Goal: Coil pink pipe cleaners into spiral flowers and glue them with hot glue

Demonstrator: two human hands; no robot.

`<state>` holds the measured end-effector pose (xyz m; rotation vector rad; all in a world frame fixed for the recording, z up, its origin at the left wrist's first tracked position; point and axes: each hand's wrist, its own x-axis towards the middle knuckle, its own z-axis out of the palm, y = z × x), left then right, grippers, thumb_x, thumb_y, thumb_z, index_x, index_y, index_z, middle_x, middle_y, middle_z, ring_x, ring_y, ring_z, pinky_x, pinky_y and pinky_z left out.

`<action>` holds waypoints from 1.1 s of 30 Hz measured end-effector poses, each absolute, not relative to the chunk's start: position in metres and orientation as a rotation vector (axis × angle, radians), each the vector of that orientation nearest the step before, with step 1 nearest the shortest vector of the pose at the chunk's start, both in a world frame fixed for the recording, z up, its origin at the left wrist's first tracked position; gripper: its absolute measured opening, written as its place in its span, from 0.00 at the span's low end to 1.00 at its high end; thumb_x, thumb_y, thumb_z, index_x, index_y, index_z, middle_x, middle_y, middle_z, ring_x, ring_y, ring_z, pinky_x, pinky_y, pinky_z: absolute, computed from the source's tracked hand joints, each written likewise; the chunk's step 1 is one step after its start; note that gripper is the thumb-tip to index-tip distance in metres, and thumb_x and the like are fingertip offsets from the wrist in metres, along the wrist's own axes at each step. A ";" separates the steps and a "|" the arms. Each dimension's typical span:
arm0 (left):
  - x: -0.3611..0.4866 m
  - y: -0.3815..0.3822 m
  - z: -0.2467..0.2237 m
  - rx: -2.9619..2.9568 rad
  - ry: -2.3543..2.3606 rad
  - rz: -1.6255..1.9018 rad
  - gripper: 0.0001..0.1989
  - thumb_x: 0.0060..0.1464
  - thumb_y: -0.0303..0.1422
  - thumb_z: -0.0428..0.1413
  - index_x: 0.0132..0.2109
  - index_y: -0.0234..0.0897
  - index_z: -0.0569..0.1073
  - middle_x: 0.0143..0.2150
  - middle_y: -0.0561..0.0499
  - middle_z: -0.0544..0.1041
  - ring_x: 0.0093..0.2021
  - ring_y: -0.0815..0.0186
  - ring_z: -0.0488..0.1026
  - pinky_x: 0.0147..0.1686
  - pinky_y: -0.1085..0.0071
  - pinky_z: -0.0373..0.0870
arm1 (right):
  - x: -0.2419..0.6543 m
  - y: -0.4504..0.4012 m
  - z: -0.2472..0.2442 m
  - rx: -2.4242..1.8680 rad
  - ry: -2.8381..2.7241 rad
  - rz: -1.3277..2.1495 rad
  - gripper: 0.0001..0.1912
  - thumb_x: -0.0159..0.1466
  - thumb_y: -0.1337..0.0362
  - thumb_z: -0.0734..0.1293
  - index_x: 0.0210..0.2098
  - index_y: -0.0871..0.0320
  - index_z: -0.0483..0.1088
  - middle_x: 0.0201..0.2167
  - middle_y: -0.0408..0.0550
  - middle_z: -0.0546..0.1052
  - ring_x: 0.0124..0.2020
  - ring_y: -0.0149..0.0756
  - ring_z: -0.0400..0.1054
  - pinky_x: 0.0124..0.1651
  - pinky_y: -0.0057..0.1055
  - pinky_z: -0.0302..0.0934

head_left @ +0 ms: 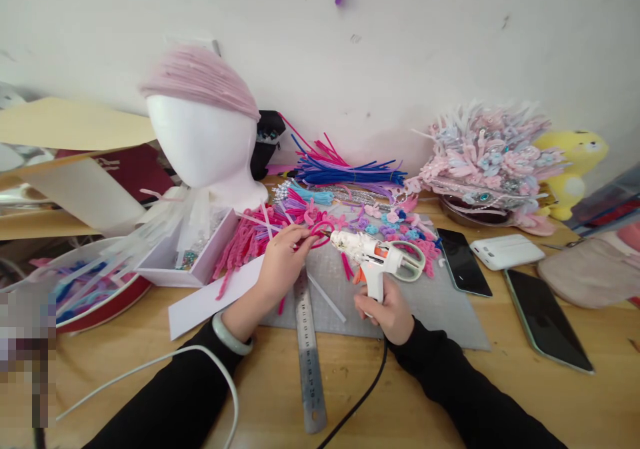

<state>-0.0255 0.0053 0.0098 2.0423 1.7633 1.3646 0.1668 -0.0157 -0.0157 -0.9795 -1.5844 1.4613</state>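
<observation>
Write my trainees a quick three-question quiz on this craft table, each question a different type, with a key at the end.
1. True or false: the right hand grips the glue gun while the left hand holds a bright pink loop near its nozzle.
2. What covers the top of the white head form?
A) A straw hat
B) Pale pink strands
C) A blue towel
3. Fill in: the metal ruler lies partly on the grey mat and partly on the bare wooden ____.

Key: 1 true; 2 B; 3 table
</observation>
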 end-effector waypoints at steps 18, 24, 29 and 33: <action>-0.025 0.002 0.014 1.990 1.768 1.383 0.07 0.50 0.33 0.50 0.30 0.35 0.71 0.29 0.53 0.71 0.30 0.70 0.65 0.31 0.75 0.61 | 0.168 -0.015 -0.022 -0.948 -1.559 1.480 0.08 0.52 0.68 0.61 0.33 0.58 0.60 0.12 0.35 0.62 0.14 0.23 0.54 0.14 0.20 0.44; -0.025 0.003 0.014 1.844 1.730 1.421 0.08 0.50 0.34 0.50 0.27 0.35 0.70 0.27 0.54 0.70 0.28 0.70 0.64 0.31 0.75 0.59 | 0.168 -0.013 -0.022 -0.955 -1.556 1.490 0.09 0.52 0.68 0.60 0.33 0.58 0.59 0.12 0.35 0.62 0.13 0.23 0.53 0.14 0.20 0.44; -0.028 0.005 0.009 1.481 1.648 1.472 0.10 0.47 0.38 0.52 0.26 0.35 0.68 0.22 0.57 0.66 0.25 0.72 0.61 0.26 0.77 0.56 | 0.169 -0.014 -0.019 -0.972 -1.525 1.453 0.07 0.50 0.67 0.61 0.30 0.59 0.60 0.12 0.35 0.64 0.10 0.21 0.50 0.12 0.21 0.43; -0.029 0.008 0.005 1.228 1.579 1.516 0.12 0.44 0.39 0.54 0.26 0.33 0.69 0.21 0.58 0.66 0.23 0.73 0.60 0.26 0.77 0.56 | 0.171 -0.009 -0.011 -1.000 -1.450 1.399 0.06 0.50 0.63 0.60 0.26 0.59 0.59 0.12 0.37 0.64 0.09 0.23 0.52 0.12 0.23 0.45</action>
